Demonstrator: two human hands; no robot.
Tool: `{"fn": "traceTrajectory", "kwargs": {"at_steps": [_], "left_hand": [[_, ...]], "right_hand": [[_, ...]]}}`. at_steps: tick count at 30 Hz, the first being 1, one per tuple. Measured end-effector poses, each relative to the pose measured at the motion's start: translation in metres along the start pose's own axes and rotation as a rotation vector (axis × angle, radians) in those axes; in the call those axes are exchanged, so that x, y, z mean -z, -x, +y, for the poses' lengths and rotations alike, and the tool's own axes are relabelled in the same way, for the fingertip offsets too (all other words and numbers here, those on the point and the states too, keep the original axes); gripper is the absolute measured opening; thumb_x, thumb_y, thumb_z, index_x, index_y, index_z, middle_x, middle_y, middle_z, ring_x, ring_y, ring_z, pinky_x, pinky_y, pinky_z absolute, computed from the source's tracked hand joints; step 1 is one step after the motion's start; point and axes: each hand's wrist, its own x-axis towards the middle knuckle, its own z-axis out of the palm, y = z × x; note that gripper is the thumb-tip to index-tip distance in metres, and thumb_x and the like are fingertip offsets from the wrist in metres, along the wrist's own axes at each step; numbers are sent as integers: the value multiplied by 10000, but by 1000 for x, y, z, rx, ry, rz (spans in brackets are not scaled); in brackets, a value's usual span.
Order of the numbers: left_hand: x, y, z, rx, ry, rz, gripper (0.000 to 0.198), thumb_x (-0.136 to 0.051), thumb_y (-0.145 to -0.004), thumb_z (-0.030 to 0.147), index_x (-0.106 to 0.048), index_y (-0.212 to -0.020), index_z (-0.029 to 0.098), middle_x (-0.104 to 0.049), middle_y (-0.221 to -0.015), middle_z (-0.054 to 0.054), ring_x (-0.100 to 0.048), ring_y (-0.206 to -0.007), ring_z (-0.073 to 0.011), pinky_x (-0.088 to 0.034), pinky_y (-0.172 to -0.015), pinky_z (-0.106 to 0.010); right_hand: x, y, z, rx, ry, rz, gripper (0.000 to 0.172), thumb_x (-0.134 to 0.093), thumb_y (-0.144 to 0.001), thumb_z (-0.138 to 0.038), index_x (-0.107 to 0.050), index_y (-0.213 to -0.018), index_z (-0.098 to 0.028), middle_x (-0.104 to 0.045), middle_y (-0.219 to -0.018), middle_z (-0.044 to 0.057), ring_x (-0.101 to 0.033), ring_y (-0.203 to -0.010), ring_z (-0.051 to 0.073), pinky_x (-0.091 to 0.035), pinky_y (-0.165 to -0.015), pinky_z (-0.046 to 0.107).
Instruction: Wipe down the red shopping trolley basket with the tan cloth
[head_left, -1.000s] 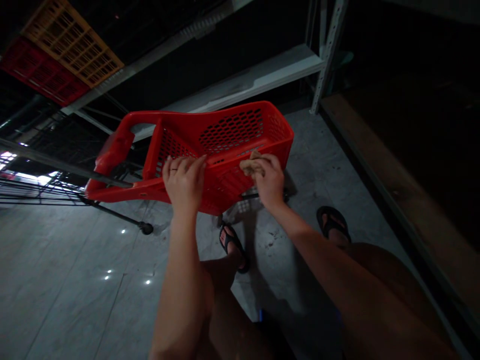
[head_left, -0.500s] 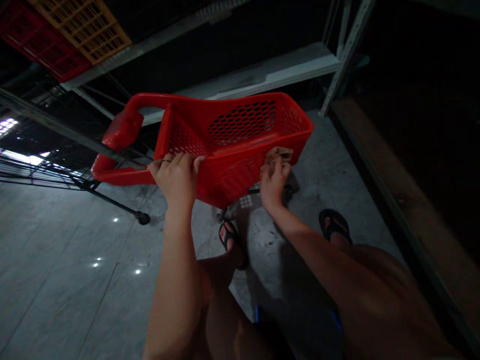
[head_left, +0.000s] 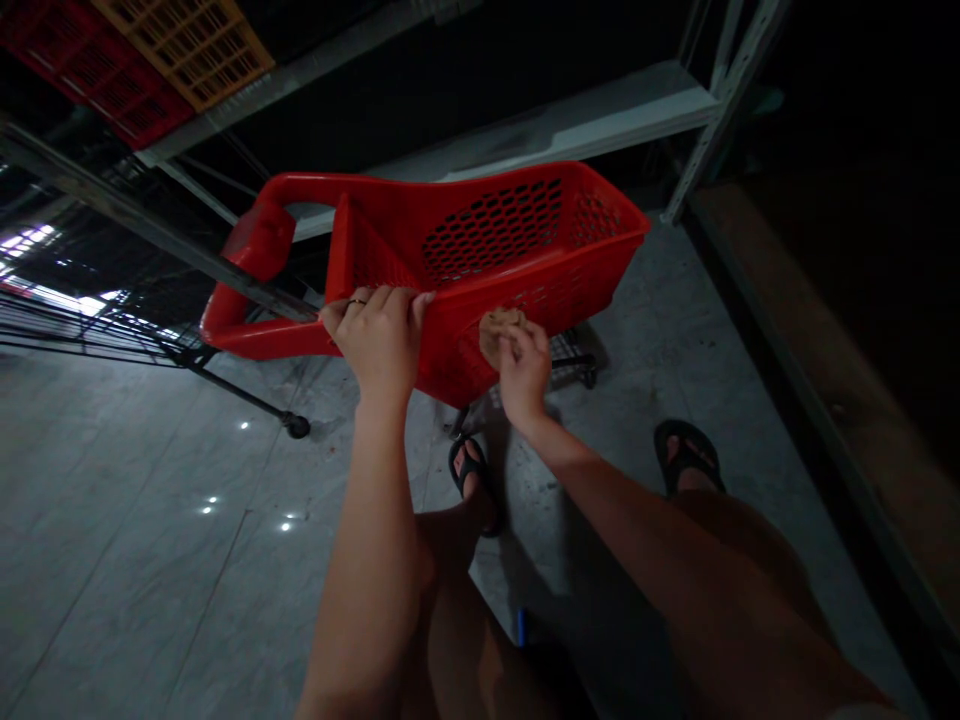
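A red plastic shopping cart basket [head_left: 525, 230] with perforated walls stands in front of me on a wheeled frame. My left hand [head_left: 379, 335] is closed over the near rim of the basket, a ring on one finger. My right hand [head_left: 521, 365] is closed on a small brownish cloth [head_left: 496, 325] and presses it against the basket's near outer wall. My knees and sandalled feet show below the hands.
Metal shelving [head_left: 600, 110] runs behind the cart, with a red crate [head_left: 82, 70] and a yellow crate [head_left: 195, 40] at the upper left. A cart wheel [head_left: 298, 427] rests on the grey tiled floor. A wooden ledge [head_left: 825, 350] lines the right side.
My right hand with the cloth has slid left along the basket's near wall, from its right corner toward the middle. The left hand has kept its grip on the rim.
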Motion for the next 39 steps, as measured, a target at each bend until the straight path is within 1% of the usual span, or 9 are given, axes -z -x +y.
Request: {"fn": "traceTrajectory", "kwargs": {"at_steps": [7, 10, 14, 18, 22, 26, 30, 34, 39], "left_hand": [[-4, 4, 28, -67, 69, 28, 216, -623, -1050, 445, -763, -984, 294, -791, -990, -56, -683, -1107, -326, -375, -1134, -531], [-8, 3, 46, -85, 70, 11, 238, -598, -1062, 440, -772, -1027, 282, -787, -1004, -72, -675, -1123, -335, -379, -1122, -521], [-13, 0, 69, -133, 20, 40, 242, -579, -1073, 425, -769, -1042, 280, -792, -985, -75, -677, -1049, -316, -416, -1044, -483], [-18, 3, 89, -158, -36, 89, 237, -582, -1073, 418, -765, -1015, 280, -797, -950, -69, -680, -989, -311, -424, -979, -472], [-22, 9, 104, -191, -23, 145, 230, -578, -1075, 426, -764, -1026, 299, -793, -934, -63, -681, -963, -302, -421, -964, -466], [-24, 11, 114, -194, -10, 135, 261, -556, -1084, 439, -767, -1046, 290, -787, -931, -68, -683, -972, -304, -415, -965, -471], [-26, 11, 121, -177, 59, 106, 302, -515, -1102, 439, -769, -1056, 283, -789, -961, -76, -677, -989, -303, -402, -996, -481], [-27, 13, 124, -171, 128, 124, 318, -496, -1109, 453, -765, -1043, 297, -785, -950, -67, -668, -965, -282, -390, -1015, -472], [-23, 20, 120, -180, 131, 139, 330, -507, -1102, 499, -766, -1037, 305, -782, -913, -56, -660, -922, -272, -373, -988, -467]], "right_hand": [[66, -105, 27, -97, 62, 439, 401, -545, -818, -62, -610, -1193, -187, -571, -1292, 117, -583, -1281, 248, -461, -1181, 487], [72, -97, 20, -74, 107, 332, 307, -552, -818, -64, -637, -1091, -178, -607, -1181, 107, -621, -1174, 232, -503, -1120, 443], [50, -42, -2, 8, 53, 96, 224, -610, -862, -158, -659, -1075, -206, -643, -1161, 97, -641, -1094, 223, -534, -1061, 414], [44, -19, -12, -63, -2, 161, 271, -725, -835, -290, -640, -1079, -209, -631, -1157, 101, -620, -1109, 245, -524, -1066, 441], [71, -54, -3, -137, -29, 254, 239, -674, -766, -158, -656, -1001, -195, -645, -1092, 87, -627, -1039, 223, -529, -1033, 419], [100, -90, 9, -96, -31, 352, 270, -604, -737, -94, -674, -978, -197, -659, -1074, 67, -641, -1029, 200, -531, -1038, 412], [114, -109, 19, -28, -59, 412, 283, -546, -730, -73, -675, -941, -211, -677, -1041, 38, -654, -1014, 180, -539, -1041, 409], [128, -134, 31, -105, -123, 487, 224, -494, -763, -75, -635, -875, -208, -655, -926, -4, -658, -892, 161, -562, -985, 405], [162, -176, 45, -215, -140, 732, 236, -466, -749, -37, -590, -848, -212, -609, -848, -27, -670, -879, 167, -577, -942, 376]]}}
